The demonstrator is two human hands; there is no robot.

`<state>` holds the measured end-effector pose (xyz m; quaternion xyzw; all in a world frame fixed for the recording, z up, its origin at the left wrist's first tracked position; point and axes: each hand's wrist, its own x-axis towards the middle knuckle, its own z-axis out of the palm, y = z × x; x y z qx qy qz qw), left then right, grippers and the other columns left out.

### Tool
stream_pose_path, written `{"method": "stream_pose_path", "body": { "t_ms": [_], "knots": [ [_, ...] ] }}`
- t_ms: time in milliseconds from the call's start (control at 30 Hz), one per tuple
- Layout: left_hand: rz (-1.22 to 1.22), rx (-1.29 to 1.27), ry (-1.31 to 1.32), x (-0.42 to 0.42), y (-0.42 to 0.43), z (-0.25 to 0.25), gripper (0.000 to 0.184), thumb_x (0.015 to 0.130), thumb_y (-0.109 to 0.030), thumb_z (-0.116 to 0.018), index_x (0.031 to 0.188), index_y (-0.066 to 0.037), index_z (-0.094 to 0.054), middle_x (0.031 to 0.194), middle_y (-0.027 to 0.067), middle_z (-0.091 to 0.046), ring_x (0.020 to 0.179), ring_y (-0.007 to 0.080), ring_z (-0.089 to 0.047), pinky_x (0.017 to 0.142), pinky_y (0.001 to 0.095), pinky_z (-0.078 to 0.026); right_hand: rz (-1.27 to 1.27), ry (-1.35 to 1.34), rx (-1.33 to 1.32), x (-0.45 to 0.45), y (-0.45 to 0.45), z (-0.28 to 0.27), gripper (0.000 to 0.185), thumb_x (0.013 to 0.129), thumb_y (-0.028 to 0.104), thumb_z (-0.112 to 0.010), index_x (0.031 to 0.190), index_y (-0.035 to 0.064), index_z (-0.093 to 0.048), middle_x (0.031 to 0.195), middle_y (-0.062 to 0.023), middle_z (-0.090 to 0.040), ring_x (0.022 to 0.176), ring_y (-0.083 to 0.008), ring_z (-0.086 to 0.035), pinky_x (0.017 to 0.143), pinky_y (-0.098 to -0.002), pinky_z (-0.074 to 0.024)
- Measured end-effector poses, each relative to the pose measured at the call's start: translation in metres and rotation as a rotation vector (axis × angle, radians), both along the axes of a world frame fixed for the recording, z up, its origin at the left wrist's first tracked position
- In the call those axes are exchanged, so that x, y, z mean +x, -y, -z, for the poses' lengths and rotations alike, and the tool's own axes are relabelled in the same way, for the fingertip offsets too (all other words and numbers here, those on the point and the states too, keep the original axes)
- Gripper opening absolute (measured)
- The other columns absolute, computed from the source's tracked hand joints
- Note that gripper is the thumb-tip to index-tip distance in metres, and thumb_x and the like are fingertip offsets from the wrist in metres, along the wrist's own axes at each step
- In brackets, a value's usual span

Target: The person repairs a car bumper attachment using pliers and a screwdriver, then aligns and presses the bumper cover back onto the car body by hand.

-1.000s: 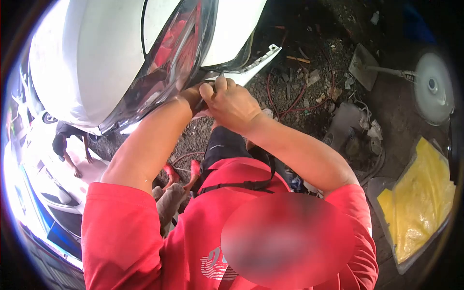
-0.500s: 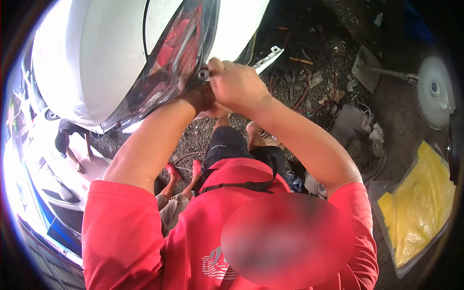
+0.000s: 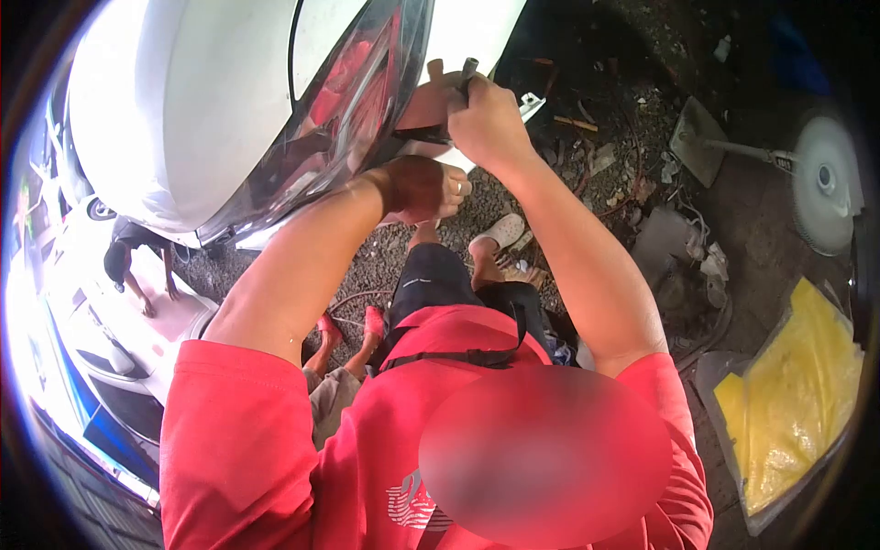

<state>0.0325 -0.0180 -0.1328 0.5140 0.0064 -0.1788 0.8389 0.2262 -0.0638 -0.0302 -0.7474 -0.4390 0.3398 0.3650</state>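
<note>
Right hand (image 3: 488, 119) fingers clamp a dark cylindrical tool (image 3: 469, 66)
Tool end projects beyond the fingers, near the white panel (image 3: 467, 32); left hand (image 3: 429, 190) lies beside the headlamp (image 3: 341, 119), finger closure cannot be determined

The ground (image 3: 367, 261), gravelly in places, bears a yellow plastic-wrapped pack (image 3: 793, 399), a fan's square base (image 3: 697, 142) and a stick (image 3: 576, 123).

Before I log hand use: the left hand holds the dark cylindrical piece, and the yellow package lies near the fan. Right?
No: in the head view, the right hand holds the dark cylindrical piece. The yellow package lies near the fan.
</note>
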Motion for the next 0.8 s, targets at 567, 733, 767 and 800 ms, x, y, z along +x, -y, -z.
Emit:
{"method": "stream_pose_path", "body": {
  "t_ms": [567, 733, 767, 800],
  "knots": [
    [0.511, 1.353, 0.086, 0.009, -0.007, -0.045, 0.015, 0.085, -0.024, -0.065, 0.093, -0.012, -0.071, 0.098, 0.0015, -0.071, 0.116, 0.0198, -0.064, 0.103, 0.0352, -0.049, -0.467, 0.513, 0.183, -0.064, 0.044, -0.022, 0.023, 0.096, 0.023, -0.068, 0.108, 0.0062, -0.057, 0.094, -0.0192, -0.070, 0.082, -0.0374, -0.075, 0.068, -0.0493, -0.0613],
    [0.522, 1.375, 0.126, 0.010, -0.009, -0.045, 0.012, 0.086, -0.022, -0.064, 0.090, -0.012, -0.071, 0.096, 0.0005, -0.070, 0.112, 0.0189, -0.063, 0.101, 0.0348, -0.050, -0.302, 0.371, 0.142, -0.055, 0.032, -0.025, 0.024, 0.097, 0.024, -0.067, 0.110, 0.0049, -0.057, 0.088, -0.0172, -0.071, 0.080, -0.0371, -0.075, 0.068, -0.0479, -0.0611],
    [0.518, 1.379, 0.142, 0.009, -0.009, -0.044, 0.012, 0.086, -0.021, -0.064, 0.089, -0.012, -0.070, 0.096, 0.0003, -0.069, 0.112, 0.0187, -0.063, 0.100, 0.0348, -0.050, -0.300, 0.364, 0.136, -0.055, 0.032, -0.025, 0.024, 0.097, 0.024, -0.067, 0.110, 0.0049, -0.057, 0.088, -0.0172, -0.071, 0.080, -0.0371, -0.075, 0.068, -0.0479, -0.0611],
    [0.516, 1.383, 0.162, 0.009, -0.009, -0.044, 0.011, 0.086, -0.021, -0.064, 0.089, -0.012, -0.070, 0.096, 0.0001, -0.069, 0.111, 0.0186, -0.063, 0.100, 0.0347, -0.050, -0.326, 0.385, 0.153, -0.054, 0.031, -0.024, 0.026, 0.097, 0.024, -0.067, 0.110, 0.0046, -0.057, 0.088, -0.0175, -0.071, 0.080, -0.0376, -0.075, 0.068, -0.0480, -0.0610]
  ]
}}
